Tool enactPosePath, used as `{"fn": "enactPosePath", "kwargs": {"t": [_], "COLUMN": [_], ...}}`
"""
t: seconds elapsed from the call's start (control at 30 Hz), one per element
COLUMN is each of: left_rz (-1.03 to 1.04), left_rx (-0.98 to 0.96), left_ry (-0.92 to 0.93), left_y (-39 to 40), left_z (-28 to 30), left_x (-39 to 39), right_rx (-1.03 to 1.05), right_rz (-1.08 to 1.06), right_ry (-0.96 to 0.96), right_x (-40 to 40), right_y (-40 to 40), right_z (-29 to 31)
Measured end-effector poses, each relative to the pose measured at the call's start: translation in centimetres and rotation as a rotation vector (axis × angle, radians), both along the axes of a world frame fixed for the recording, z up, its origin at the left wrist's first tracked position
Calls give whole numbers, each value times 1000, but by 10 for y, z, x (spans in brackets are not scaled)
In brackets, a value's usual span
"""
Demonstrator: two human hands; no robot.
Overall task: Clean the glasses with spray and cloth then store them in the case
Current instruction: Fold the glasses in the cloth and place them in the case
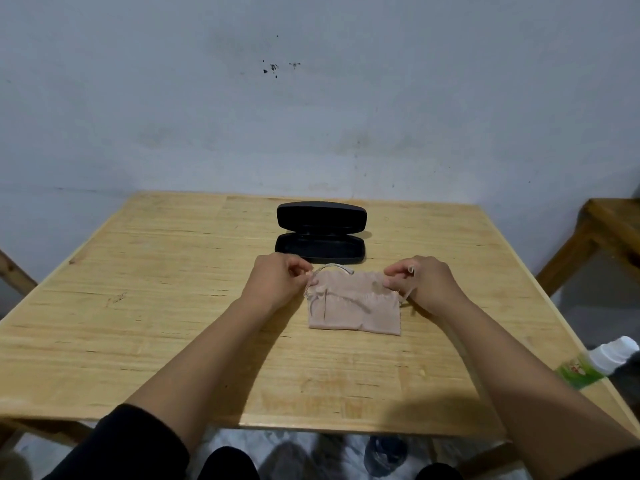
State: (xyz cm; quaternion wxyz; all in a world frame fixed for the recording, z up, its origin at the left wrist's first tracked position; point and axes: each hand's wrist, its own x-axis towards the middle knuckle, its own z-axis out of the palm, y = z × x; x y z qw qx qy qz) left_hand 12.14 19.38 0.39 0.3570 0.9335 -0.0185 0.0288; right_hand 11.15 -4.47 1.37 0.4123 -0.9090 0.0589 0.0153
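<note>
A black glasses case (320, 249) lies open at the far middle of the wooden table (156, 306), its lid standing up behind it. Just in front of it a beige cloth (353, 311) lies spread on the table. Clear-framed glasses (333, 267) sit along the cloth's far edge, mostly hidden by cloth and fingers. My left hand (277, 285) pinches their left end and my right hand (427, 284) pinches their right end, where a clear temple shows. Whether the fingers also grip the cloth I cannot tell. A spray bottle (588, 362) with a white cap and green label lies at the table's right edge.
A grey wall rises right behind the table. A wooden bench or stool (602, 230) stands to the right of the table. Dark sleeves and shoes show at the bottom, below the table's near edge.
</note>
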Motion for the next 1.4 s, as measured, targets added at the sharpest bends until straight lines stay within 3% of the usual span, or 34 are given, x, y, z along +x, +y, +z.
{"fn": "enactPosePath", "kwargs": {"t": [0.2, 0.37, 0.43, 0.6, 0.8, 1.13, 1.4], "left_rz": [-57, -181, -266, -433, -469, -299, -242], "left_rx": [-136, -369, -405, -435, -407, -417, -438], "left_ry": [8, 54, 59, 75, 123, -13, -95], "left_y": [-1, 8, 11, 14, 14, 31, 18], "left_z": [-3, 3, 4, 2, -9, -7, -10], "left_x": [0, -6, -10, -17, -18, -29, -36], "right_rx": [-11, 537, 636, 588, 354, 652, 481], "right_rz": [81, 122, 205, 360, 344, 131, 141], "right_ry": [-25, 74, 90, 126, 188, -19, -119], "right_x": [4, -4, -9, -13, -14, -40, -54], "right_y": [-6, -18, -21, -23, -13, -29, -16], "right_z": [-5, -3, -1, -3, 3, -6, -4]}}
